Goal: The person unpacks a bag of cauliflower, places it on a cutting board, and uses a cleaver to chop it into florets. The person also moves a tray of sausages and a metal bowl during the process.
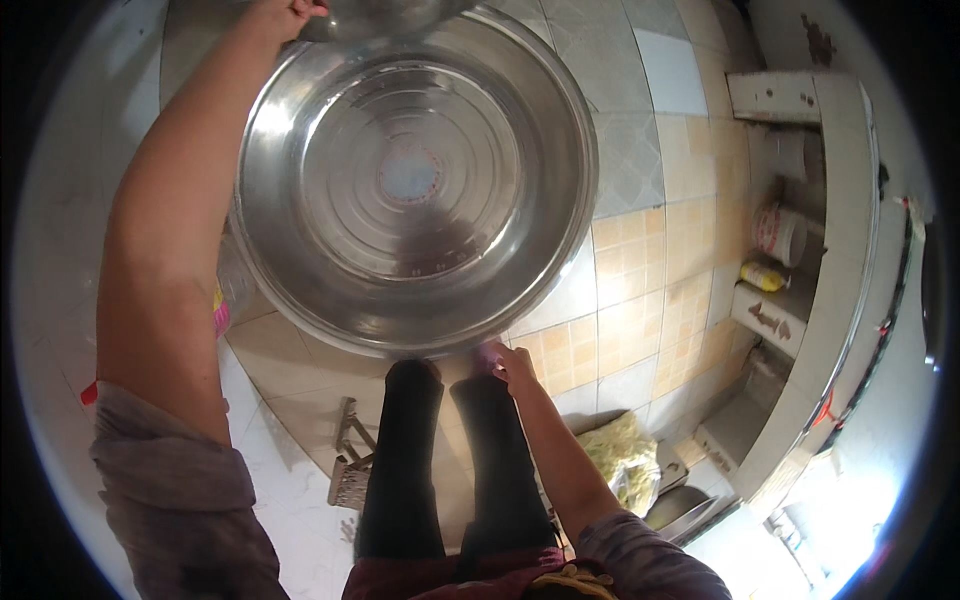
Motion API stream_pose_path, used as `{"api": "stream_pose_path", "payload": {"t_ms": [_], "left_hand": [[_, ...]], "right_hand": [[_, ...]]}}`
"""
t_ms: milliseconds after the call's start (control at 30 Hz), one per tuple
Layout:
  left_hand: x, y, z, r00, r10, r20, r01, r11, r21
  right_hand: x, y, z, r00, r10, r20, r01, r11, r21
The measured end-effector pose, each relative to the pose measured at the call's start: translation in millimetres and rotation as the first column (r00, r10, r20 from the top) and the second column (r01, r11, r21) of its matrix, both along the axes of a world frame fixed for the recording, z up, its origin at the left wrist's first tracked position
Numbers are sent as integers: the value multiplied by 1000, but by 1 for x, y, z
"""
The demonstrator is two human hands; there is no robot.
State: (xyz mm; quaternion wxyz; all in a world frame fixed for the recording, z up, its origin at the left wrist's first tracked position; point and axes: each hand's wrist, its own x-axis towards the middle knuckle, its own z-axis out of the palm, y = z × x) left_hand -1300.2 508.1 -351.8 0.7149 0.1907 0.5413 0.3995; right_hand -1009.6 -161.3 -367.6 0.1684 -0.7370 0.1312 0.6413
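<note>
A large round stainless steel basin [360,315] stands on the tiled floor in front of my knees. Its bottom shows ringed ridges and a pale round patch near the middle. Over its far rim sits a second, darker metal vessel [390,16], cut off by the top of the picture. My left hand [283,16], partly out of view, has its fingers at the left edge of that vessel and seems to grip it. Close to the basin's near rim, beside my right knee, is my right hand [516,369]. Something purple and blurred [490,355] shows at its fingertips; whether I hold it is unclear.
Right, a low tiled counter has open shelves with a white bucket [780,235] and a yellow bottle [763,277]. A plastic bag of yellowish-green stuff [619,457] lies near a metal pan [677,507]. A small folding stool [351,457] stands left of my legs.
</note>
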Motion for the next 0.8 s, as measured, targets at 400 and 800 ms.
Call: {"api": "stream_pose_path", "payload": {"t_ms": [400, 800], "left_hand": [[23, -334, 25, 682, -292, -670, 364, 931, -36], [-50, -785, 81, 44, -544, -838, 397, 779, -485]], "right_hand": [[4, -34, -37, 994, -80, 67, 49, 922, 383], [66, -201, 12, 946, -142, 291, 59, 959, 276]]}}
